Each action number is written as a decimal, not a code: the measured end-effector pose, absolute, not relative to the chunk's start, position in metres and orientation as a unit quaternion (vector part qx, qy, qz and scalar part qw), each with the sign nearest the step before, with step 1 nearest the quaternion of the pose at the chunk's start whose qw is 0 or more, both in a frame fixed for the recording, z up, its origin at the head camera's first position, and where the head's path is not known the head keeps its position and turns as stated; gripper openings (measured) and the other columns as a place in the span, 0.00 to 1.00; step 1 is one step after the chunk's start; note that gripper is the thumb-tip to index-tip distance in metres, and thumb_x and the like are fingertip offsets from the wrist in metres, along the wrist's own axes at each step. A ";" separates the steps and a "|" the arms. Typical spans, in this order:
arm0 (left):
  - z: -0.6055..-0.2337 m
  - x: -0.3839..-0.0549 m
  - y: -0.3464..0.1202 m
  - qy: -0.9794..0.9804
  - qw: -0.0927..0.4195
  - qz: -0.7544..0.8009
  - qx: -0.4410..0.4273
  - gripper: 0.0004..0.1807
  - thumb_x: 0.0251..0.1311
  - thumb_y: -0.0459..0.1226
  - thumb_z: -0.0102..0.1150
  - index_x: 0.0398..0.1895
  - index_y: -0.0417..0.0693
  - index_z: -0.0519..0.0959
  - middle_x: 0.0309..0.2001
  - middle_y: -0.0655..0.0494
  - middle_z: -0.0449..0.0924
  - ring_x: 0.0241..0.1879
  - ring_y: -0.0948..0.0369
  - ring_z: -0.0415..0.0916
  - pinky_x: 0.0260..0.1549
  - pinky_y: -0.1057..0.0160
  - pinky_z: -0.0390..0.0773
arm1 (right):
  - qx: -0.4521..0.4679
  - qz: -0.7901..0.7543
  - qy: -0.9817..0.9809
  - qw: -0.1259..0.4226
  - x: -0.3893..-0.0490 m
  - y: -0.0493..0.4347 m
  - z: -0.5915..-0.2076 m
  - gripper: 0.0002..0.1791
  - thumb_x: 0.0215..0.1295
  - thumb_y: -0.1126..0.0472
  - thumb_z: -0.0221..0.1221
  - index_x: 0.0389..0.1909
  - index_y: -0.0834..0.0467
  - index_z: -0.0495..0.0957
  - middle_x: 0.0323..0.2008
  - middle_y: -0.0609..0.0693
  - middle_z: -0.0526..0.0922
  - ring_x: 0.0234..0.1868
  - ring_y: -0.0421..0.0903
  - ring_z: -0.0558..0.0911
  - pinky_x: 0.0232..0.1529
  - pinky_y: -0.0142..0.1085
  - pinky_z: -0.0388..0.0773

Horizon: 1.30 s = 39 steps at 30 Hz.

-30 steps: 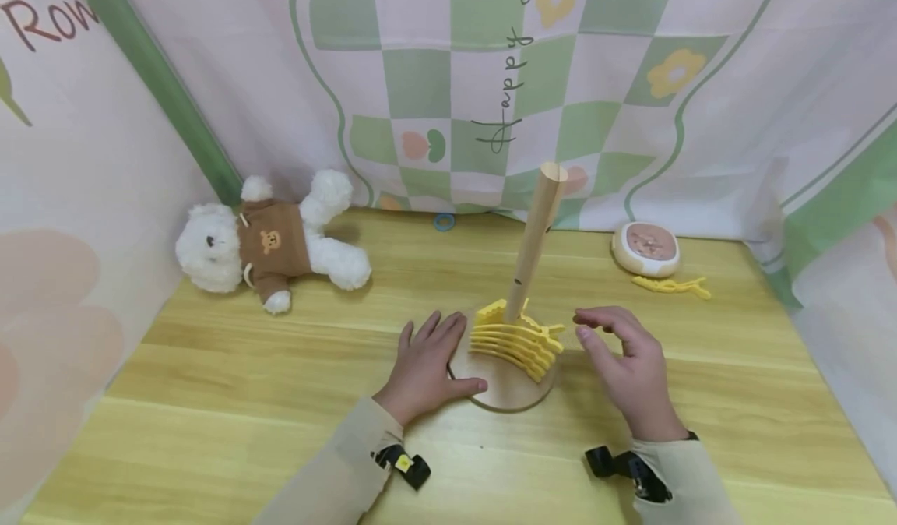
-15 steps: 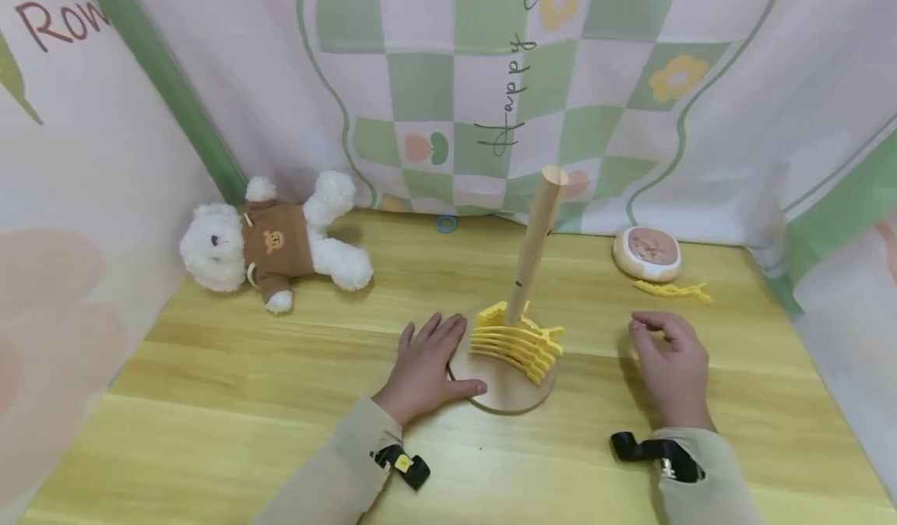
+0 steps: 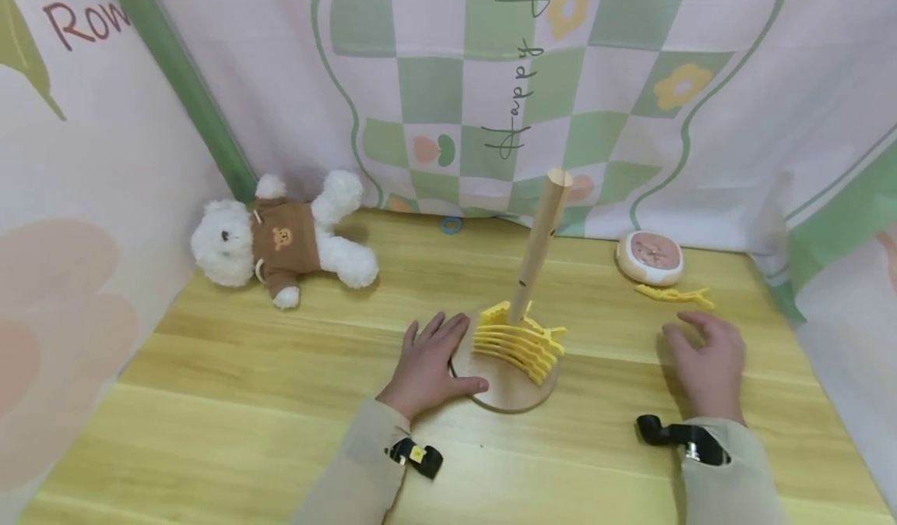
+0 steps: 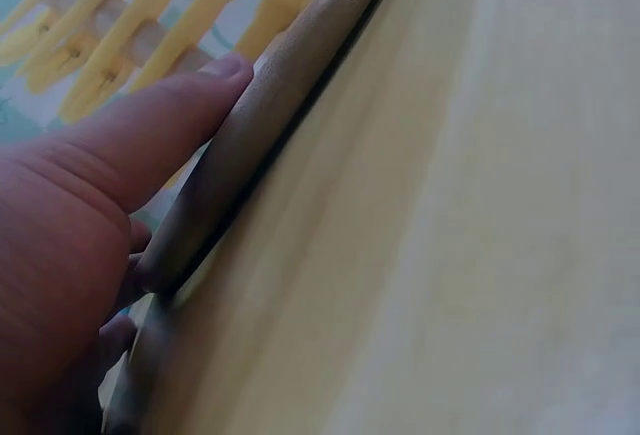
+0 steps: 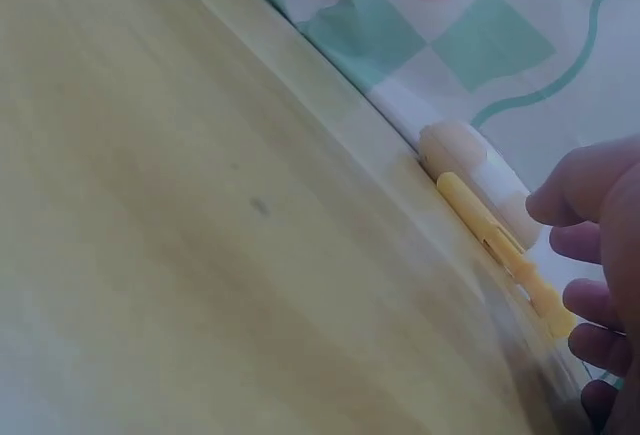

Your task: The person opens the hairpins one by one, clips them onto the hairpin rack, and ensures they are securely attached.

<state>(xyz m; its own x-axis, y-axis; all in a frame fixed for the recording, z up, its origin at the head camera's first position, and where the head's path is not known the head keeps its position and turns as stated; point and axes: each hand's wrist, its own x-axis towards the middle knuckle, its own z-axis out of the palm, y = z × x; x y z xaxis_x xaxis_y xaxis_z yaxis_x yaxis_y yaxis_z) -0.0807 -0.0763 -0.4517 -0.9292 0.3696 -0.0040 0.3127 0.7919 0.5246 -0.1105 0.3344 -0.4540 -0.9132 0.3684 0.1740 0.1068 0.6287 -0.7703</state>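
Note:
My left hand [image 3: 429, 373] lies spread at the left side of a round wooden base [image 3: 494, 389], its thumb over the front edge. In the left wrist view the thumb rests at the rim of that base [image 4: 270, 105]. A wooden post [image 3: 539, 244] rises from the base, leaning slightly right in the head view. Several yellow plastic strips [image 3: 518, 346] with knobbly, forked ends are stacked around its foot. On the right, my right hand [image 3: 711, 365] hovers with loosely bent fingers and nothing in them. Just beyond it lies a single yellow plastic strip [image 3: 674, 295], also in the right wrist view [image 5: 505, 250].
A rounded white-and-pink device [image 3: 650, 257] sits behind the loose strip. A white plush bear [image 3: 287, 241] in a brown top lies at the back left. A small blue ring [image 3: 452, 225] is near the printed curtain [image 3: 430, 89] behind the table [image 3: 231, 400].
My right hand has moved right, away from the stacked strips and towards the loose yellow strip. The left hand has stayed on the base. The head view has shifted slightly.

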 end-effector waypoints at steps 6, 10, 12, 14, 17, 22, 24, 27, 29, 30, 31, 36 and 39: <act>-0.456 -0.084 -0.076 0.944 0.057 0.270 0.178 0.58 0.51 0.69 0.64 0.80 0.53 0.55 0.78 0.59 0.54 0.79 0.52 0.43 0.73 0.40 0.34 | -0.107 0.364 -0.917 0.125 -0.125 0.351 -0.457 0.26 0.71 0.54 0.57 0.61 0.68 0.75 0.74 0.71 0.54 0.72 0.76 0.51 0.69 0.69 0.39; -0.456 -0.084 -0.075 0.945 0.055 0.270 0.178 0.58 0.51 0.69 0.63 0.80 0.53 0.55 0.78 0.59 0.54 0.79 0.52 0.43 0.73 0.40 0.34 | -0.101 0.330 -0.933 0.105 -0.137 0.363 -0.460 0.24 0.72 0.50 0.56 0.55 0.66 0.78 0.78 0.70 0.42 0.74 0.78 0.42 0.67 0.73 0.32; -0.455 -0.084 -0.074 0.945 0.053 0.270 0.179 0.58 0.51 0.69 0.64 0.80 0.53 0.55 0.78 0.59 0.54 0.79 0.52 0.43 0.73 0.40 0.34 | -0.096 0.310 -0.941 0.096 -0.142 0.368 -0.459 0.25 0.71 0.48 0.55 0.54 0.65 0.79 0.78 0.69 0.39 0.74 0.77 0.40 0.67 0.73 0.32; -0.453 -0.084 -0.074 0.944 0.052 0.272 0.179 0.58 0.51 0.69 0.64 0.80 0.53 0.55 0.78 0.58 0.55 0.79 0.52 0.44 0.73 0.40 0.34 | -0.090 0.290 -0.949 0.089 -0.148 0.372 -0.458 0.25 0.72 0.47 0.54 0.55 0.64 0.78 0.78 0.69 0.43 0.74 0.77 0.43 0.67 0.73 0.35; -0.452 -0.084 -0.074 0.944 0.052 0.273 0.179 0.58 0.51 0.69 0.64 0.80 0.53 0.56 0.78 0.58 0.55 0.79 0.52 0.44 0.73 0.40 0.34 | -0.087 0.275 -0.955 0.076 -0.151 0.374 -0.455 0.28 0.73 0.45 0.52 0.61 0.62 0.76 0.74 0.71 0.56 0.71 0.77 0.53 0.63 0.74 0.43; -0.452 -0.083 -0.074 0.946 0.050 0.268 0.177 0.58 0.50 0.69 0.64 0.80 0.53 0.56 0.78 0.58 0.56 0.79 0.52 0.45 0.73 0.40 0.35 | -0.082 0.297 -0.949 0.066 -0.148 0.373 -0.454 0.29 0.74 0.45 0.53 0.63 0.63 0.75 0.65 0.71 0.70 0.65 0.74 0.63 0.60 0.73 0.47; -0.452 -0.082 -0.075 0.946 0.050 0.267 0.176 0.58 0.50 0.69 0.65 0.79 0.53 0.56 0.78 0.58 0.56 0.78 0.52 0.45 0.73 0.40 0.35 | -0.078 0.315 -0.943 0.072 -0.144 0.372 -0.455 0.27 0.73 0.45 0.56 0.61 0.62 0.77 0.63 0.69 0.74 0.63 0.69 0.68 0.61 0.69 0.51; -0.451 -0.080 -0.075 0.946 0.051 0.269 0.175 0.58 0.50 0.69 0.65 0.79 0.52 0.56 0.78 0.57 0.56 0.78 0.51 0.45 0.73 0.40 0.35 | -0.078 0.332 -0.937 0.077 -0.137 0.370 -0.456 0.26 0.70 0.44 0.60 0.57 0.60 0.81 0.57 0.62 0.80 0.56 0.53 0.76 0.61 0.51 0.64; -0.450 -0.079 -0.076 0.946 0.051 0.270 0.173 0.58 0.50 0.69 0.65 0.79 0.52 0.57 0.78 0.57 0.56 0.78 0.51 0.45 0.73 0.40 0.35 | -0.079 0.339 -0.934 0.079 -0.131 0.367 -0.455 0.25 0.69 0.44 0.62 0.55 0.58 0.83 0.50 0.54 0.83 0.48 0.39 0.76 0.52 0.38 0.70; -0.449 -0.079 -0.076 0.945 0.051 0.272 0.173 0.58 0.50 0.68 0.65 0.79 0.52 0.57 0.78 0.57 0.56 0.78 0.51 0.45 0.73 0.40 0.35 | -0.081 0.342 -0.933 0.077 -0.127 0.365 -0.455 0.24 0.69 0.43 0.62 0.54 0.58 0.83 0.48 0.50 0.84 0.45 0.33 0.75 0.47 0.34 0.69; -0.449 -0.078 -0.076 0.945 0.051 0.273 0.172 0.57 0.50 0.68 0.66 0.79 0.52 0.57 0.78 0.57 0.56 0.78 0.51 0.45 0.73 0.40 0.35 | -0.080 0.345 -0.932 0.077 -0.123 0.363 -0.454 0.24 0.69 0.43 0.62 0.53 0.58 0.83 0.46 0.45 0.83 0.43 0.29 0.73 0.44 0.30 0.68; -0.450 -0.078 -0.076 0.946 0.048 0.272 0.172 0.57 0.50 0.68 0.66 0.79 0.52 0.58 0.78 0.57 0.57 0.78 0.51 0.46 0.73 0.40 0.36 | -0.097 0.398 -0.907 0.099 -0.105 0.350 -0.452 0.22 0.70 0.47 0.62 0.54 0.60 0.82 0.39 0.28 0.78 0.40 0.27 0.73 0.39 0.22 0.68; -0.449 -0.079 -0.076 0.948 0.049 0.267 0.168 0.57 0.50 0.69 0.65 0.79 0.52 0.57 0.78 0.57 0.56 0.78 0.51 0.46 0.73 0.40 0.36 | -0.107 0.416 -0.895 0.122 -0.098 0.342 -0.449 0.21 0.70 0.50 0.62 0.53 0.62 0.83 0.36 0.23 0.78 0.37 0.27 0.76 0.36 0.18 0.70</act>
<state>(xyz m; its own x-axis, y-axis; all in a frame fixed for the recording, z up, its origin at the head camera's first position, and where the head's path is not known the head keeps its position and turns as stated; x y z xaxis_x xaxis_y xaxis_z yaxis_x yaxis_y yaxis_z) -0.0786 -0.0762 -0.4494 -0.9387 0.3448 -0.0033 0.2925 0.8013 0.5219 -0.0979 0.3424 -0.4494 -0.9472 0.2937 0.1288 0.0906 0.6304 -0.7710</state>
